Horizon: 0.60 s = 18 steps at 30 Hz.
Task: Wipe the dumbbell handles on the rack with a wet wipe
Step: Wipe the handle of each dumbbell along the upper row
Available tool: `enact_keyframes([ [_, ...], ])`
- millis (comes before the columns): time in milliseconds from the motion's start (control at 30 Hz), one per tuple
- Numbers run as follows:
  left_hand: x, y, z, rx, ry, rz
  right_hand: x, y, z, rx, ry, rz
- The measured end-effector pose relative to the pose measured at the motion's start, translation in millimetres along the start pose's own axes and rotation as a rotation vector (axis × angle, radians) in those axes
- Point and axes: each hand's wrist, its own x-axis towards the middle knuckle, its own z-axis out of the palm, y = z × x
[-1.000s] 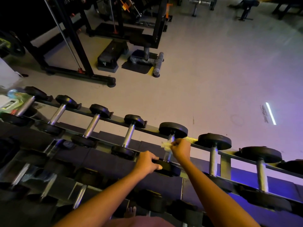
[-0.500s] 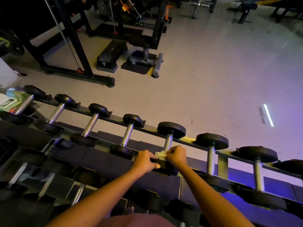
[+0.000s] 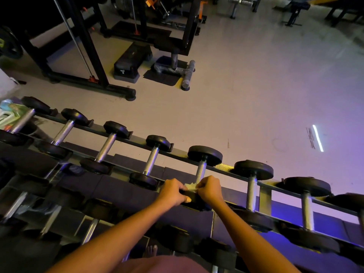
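Dim gym, dumbbell rack across the foreground. Left hand: fingers curled over the near head of the fifth dumbbell from the left, top tier. Right hand: fingers closed in a fist, pinching the wet wipe at the near end of that dumbbell's handle. Beyond: grey floor, black machine frames.
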Motion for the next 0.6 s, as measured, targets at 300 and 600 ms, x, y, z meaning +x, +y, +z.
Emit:
enact_keyframes([
  [300,-4.6,-5.0,6.0,-0.102,0.056,-0.011,14.4,-31.0,-36.4,0.369,0.3,-0.097],
  [600,-0.9,-5.0,4.3,-0.104,0.069,-0.019,20.1,-17.5,-21.1,0.146,0.247,-0.058],
])
